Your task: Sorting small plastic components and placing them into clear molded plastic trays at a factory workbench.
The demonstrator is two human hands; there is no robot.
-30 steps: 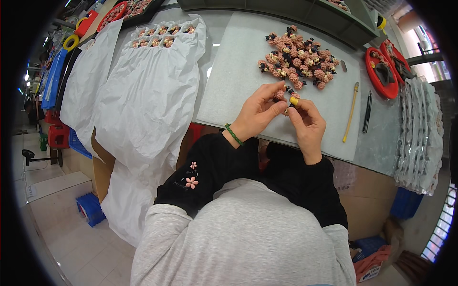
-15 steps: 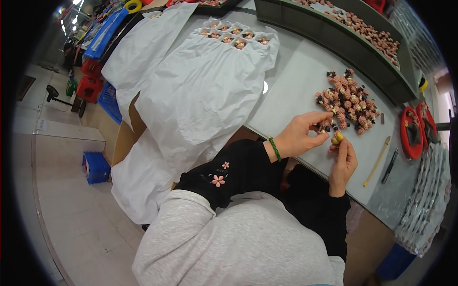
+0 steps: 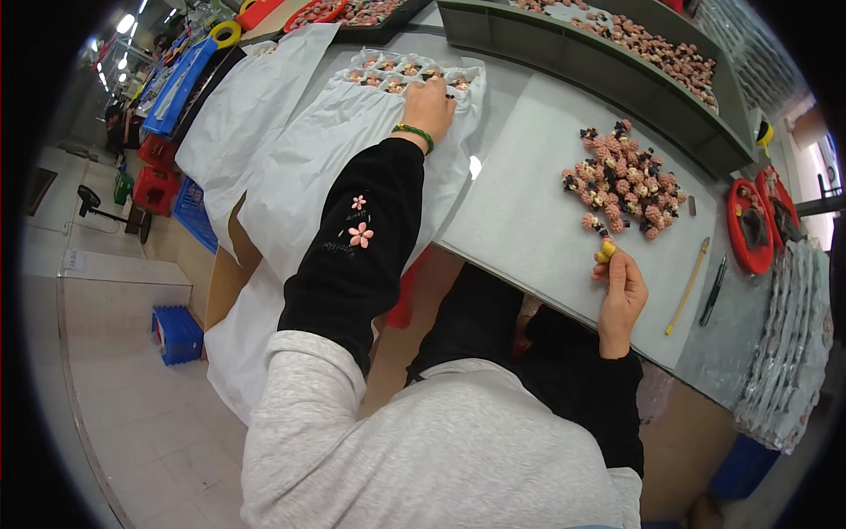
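My left hand point(image 3: 428, 113) reaches over the white moulded tray point(image 3: 476, 81), its fingers bent down at the near compartments. Its fingertips are hidden; the small pink figurine it held half a second ago is mostly out of sight beneath them. Several pink-and-dark figurines point(image 3: 411, 69) sit in the tray's cells. At the worktop's near edge, my right hand point(image 3: 622, 304) pinches a small yellow piece point(image 3: 606, 251) between thumb and fingers. A dark and pink bit shows just beyond the yellow piece. Behind it lies a loose heap of small pink figurines point(image 3: 627, 176) with dark and cream parts.
A long grey-green bin point(image 3: 599, 55) of pink pieces borders the worktop point(image 3: 520, 167) at the back. On the right lie a yellow stick point(image 3: 687, 286), a black pen point(image 3: 714, 291) and a red round tray point(image 3: 747, 260). White sheeting point(image 3: 291, 150) drapes over the left side.
My left hand has left the right hand and the heap, moving left and away to the tray. The right hand stays near the same place with the yellow piece.
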